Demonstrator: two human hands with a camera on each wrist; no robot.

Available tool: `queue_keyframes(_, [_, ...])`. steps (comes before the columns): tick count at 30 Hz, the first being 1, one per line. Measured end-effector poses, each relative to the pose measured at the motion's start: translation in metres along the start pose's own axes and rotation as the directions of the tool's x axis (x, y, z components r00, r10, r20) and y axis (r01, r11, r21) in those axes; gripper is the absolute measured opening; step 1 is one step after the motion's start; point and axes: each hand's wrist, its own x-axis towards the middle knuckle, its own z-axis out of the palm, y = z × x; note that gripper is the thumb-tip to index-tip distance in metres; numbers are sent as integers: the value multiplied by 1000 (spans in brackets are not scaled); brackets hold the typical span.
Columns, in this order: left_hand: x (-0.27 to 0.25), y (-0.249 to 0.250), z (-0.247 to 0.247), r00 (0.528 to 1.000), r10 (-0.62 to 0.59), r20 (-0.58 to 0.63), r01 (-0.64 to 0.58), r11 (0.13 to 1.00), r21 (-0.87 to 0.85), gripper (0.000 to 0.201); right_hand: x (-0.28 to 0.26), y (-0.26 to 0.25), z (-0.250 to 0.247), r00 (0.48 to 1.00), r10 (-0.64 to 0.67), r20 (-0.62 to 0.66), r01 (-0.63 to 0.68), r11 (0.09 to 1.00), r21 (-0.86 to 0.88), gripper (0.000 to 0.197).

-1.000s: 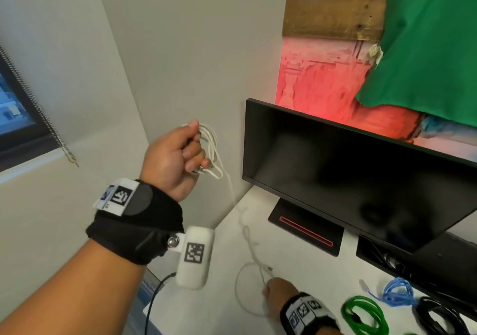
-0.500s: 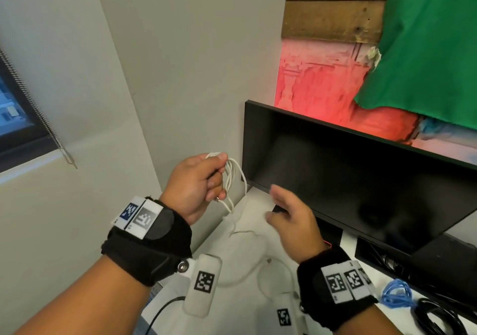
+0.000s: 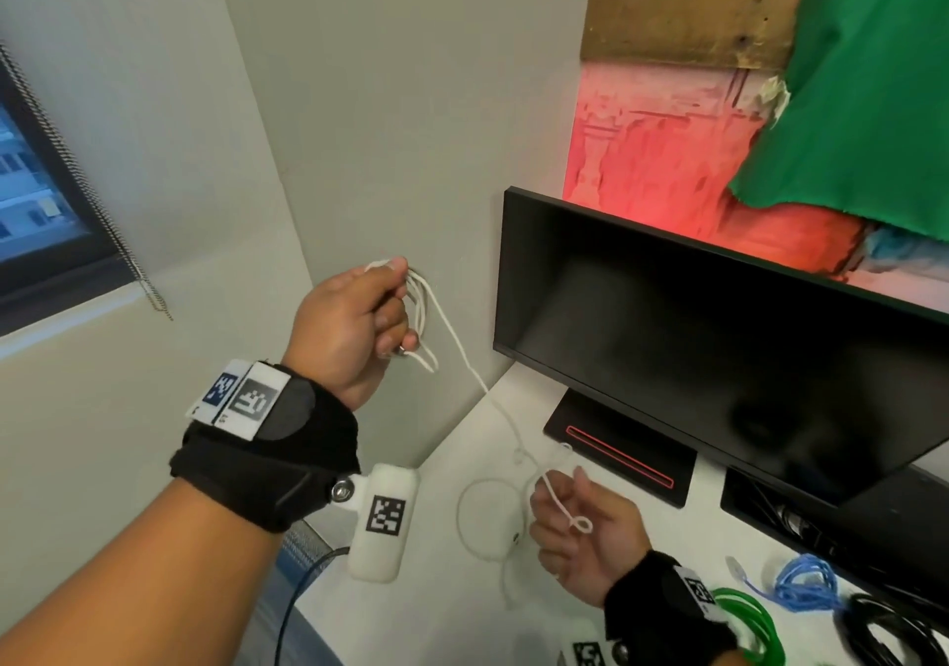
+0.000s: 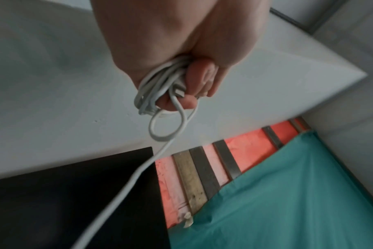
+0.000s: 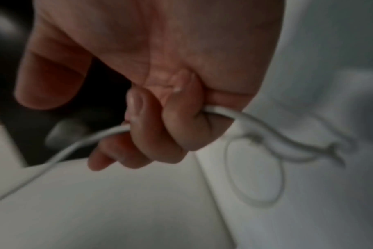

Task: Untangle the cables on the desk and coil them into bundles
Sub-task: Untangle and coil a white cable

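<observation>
The left hand has its fingers curled tight round coils of the thin white cable; the right hand, fingers curled, grips its slack near the white tabletop.

Black cable bundle cut off

Arms: bare, no sleeves.
Left wrist strap: black fabric wrap with a grey patch and a silver screw.
Left tags: white cards printed with square black and blue codes.
Left camera pod: white, rounded, black code marker, dark cable trailing below.
Right wrist strap: black, with coded white tags.
</observation>
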Motion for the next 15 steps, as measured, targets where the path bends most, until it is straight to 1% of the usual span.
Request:
queue_keyframes(1, [1, 2, -1, 1000, 6, -6, -6, 999, -33, 33, -4, 0, -11, 999, 29, -40, -28, 999, 45, 33])
queue_keyframes(2, [2, 4, -2, 1000, 10, -7, -11, 998, -56, 33, -8, 1, -21, 994, 51, -99, -45, 997, 54, 31])
queue_keyframes(4, [2, 3, -1, 1000, 11, 0, -11, 998, -56, 32, -13, 7, -42, 971, 65, -230, -61, 998, 24, 26])
queue_keyframes(5, [2, 1, 0, 1000, 10, 7, -10, 999, -45, 31, -14, 10, -53, 956, 65, -286, -71, 997, -9, 26])
queue_keyframes(7, [0, -5, 3, 1000, -2, 18, 3, 1000, -28, 32, -12, 15, -67, 901, 27, -432, -118, 975, -187, 23])
queue_keyframes(8, [-1, -9, 5, 1000, -14, 20, 15, 1000, -26, 32, -10, 16, -69, 867, -42, -497, -157, 923, -351, 16])
queue_keyframes(9, [-2, -13, 6, 1000, -23, 21, 23, 999, -30, 32, -5, 16, -68, 841, -138, -524, -206, 814, -544, 12])
queue_keyframes(10, [-2, -16, 8, 999, -30, 21, 31, 999, -39, 33, -1, 15, -63, 821, -233, -520, -269, 646, -714, 15])
queue_keyframes(11, [-2, -18, 9, 999, -36, 23, 37, 998, -47, 33, 4, 13, -55, 802, -333, -497, -312, 475, -823, 16])
queue_keyframes(12, [-1, -20, 11, 999, -39, 30, 40, 998, -48, 33, 8, 9, -47, 777, -415, -474, -332, 371, -867, 11])
queue_keyframes(13, [0, -21, 13, 999, -39, 37, 40, 998, -38, 33, 11, 3, -37, 742, -485, -462, -327, 339, -882, 10])
queue_keyframes(14, [0, -22, 14, 998, -37, 43, 38, 999, -17, 33, 13, -4, -27, 703, -550, -450, -289, 357, -888, 17])
queue_keyframes(15, [0, -21, 15, 998, -35, 48, 34, 999, 5, 33, 15, -12, -16, 672, -606, -425, -194, 410, -891, 24])
